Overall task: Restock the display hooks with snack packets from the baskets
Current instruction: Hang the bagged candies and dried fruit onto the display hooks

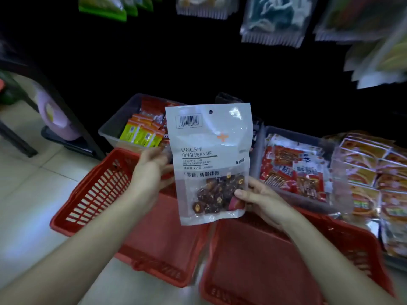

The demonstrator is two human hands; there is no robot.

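My right hand point(262, 201) grips the lower right corner of a white snack packet point(211, 150) with dark dried plums showing through a clear window. The packet stands upright, its hang hole at the top. My left hand point(149, 172) is just left of the packet with fingers spread and holds nothing; whether it touches the packet I cannot tell. Below my arms lie two red plastic baskets, the left basket point(92, 190) and the right basket point(264, 271). Rows of hanging packets point(273, 20) show along the dark display at the top.
A clear bin point(114, 126) with orange and yellow-green sachets stands behind the left basket. A grey tray point(262, 148) of red and white packets sits to the right, with stacked orange packets point(374, 172) further right. Pale floor tiles point(26, 194) lie at left.
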